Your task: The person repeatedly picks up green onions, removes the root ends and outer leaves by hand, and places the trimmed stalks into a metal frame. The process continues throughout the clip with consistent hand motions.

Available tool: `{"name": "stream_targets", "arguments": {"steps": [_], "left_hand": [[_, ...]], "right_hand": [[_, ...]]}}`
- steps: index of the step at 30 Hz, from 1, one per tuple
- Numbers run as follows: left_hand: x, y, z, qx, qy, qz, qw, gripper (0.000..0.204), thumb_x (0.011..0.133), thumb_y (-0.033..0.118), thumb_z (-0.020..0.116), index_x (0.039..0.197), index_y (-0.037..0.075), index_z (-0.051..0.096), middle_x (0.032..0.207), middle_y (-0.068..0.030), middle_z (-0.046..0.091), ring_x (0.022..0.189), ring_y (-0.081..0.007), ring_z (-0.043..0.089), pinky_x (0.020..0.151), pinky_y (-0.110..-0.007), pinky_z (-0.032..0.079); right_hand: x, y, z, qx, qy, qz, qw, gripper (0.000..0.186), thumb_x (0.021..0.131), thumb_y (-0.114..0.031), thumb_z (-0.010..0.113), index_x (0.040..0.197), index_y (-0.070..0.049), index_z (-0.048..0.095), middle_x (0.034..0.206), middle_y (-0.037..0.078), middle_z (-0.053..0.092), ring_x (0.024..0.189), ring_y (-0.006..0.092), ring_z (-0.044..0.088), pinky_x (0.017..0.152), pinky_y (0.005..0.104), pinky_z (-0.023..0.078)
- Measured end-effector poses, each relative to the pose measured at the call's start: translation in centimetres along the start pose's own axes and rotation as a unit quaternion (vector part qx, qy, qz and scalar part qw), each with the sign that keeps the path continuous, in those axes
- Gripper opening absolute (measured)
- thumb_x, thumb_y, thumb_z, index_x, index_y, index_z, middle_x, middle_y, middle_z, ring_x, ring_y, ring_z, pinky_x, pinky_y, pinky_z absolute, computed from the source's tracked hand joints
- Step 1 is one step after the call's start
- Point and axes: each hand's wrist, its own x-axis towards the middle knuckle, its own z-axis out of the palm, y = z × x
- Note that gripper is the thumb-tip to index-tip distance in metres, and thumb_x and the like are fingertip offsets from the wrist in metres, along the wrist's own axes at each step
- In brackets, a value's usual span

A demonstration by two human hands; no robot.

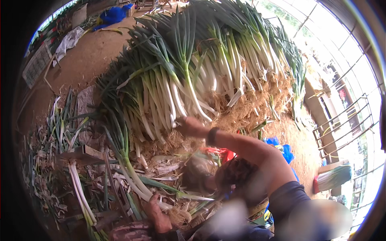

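Big green onions (pixel 189 60) with white stems and shaggy roots stand in a long, thick pile, leaves away from me. My right hand (pixel 192 127), with a dark band at its wrist, reaches across to the pile's near side. Its fingers are curled at the white root end of one onion (pixel 173 114). Low in front of me, my left hand (pixel 157 215) is closed around the lower white stems of a few green onions (pixel 134 180). Their roots (pixel 179 215) hang to the right of that hand, and their leaves run up and left.
A wooden block (pixel 82 154) stands at the left among leaf scraps, with white-stemmed onions (pixel 82 197) below it. Peelings (pixel 167 166) litter the ground. Blue plastic (pixel 286 150) and a tied bundle (pixel 333 176) lie right, beside a wire frame (pixel 341 128). A crate (pixel 37 66) stands far left.
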Motion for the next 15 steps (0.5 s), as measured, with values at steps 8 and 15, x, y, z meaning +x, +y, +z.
{"name": "stream_targets", "arguments": {"steps": [8, 15], "left_hand": [[1.4, 0.3, 0.2, -0.119, -0.081, -0.204, 0.968, 0.019, 0.092, 0.014, 0.068, 0.107, 0.005, 0.061, 0.085, -0.0064, 0.065, 0.07, -0.0213, 0.065, 0.06, -0.034, 0.056], [0.0, -0.3, 1.4, 0.031, -0.069, -0.156, 0.985, 0.029, 0.09, 0.016, 0.071, 0.115, 0.005, 0.061, 0.09, -0.0063, 0.066, 0.076, -0.0196, 0.066, 0.065, -0.035, 0.058]], "right_hand": [[5.4, 17.0, -15.5, 0.033, 0.29, 0.311, 0.905, 0.046, 0.098, -0.03, 0.059, 0.135, -0.003, 0.054, 0.12, 0.022, 0.066, 0.106, 0.0373, 0.068, 0.094, 0.0479, 0.057], [3.6, 18.5, -17.1, -0.133, 0.244, 0.273, 0.921, 0.038, 0.083, -0.034, 0.077, 0.104, -0.004, 0.07, 0.098, 0.018, 0.075, 0.095, 0.0384, 0.072, 0.083, 0.0497, 0.055]]}}
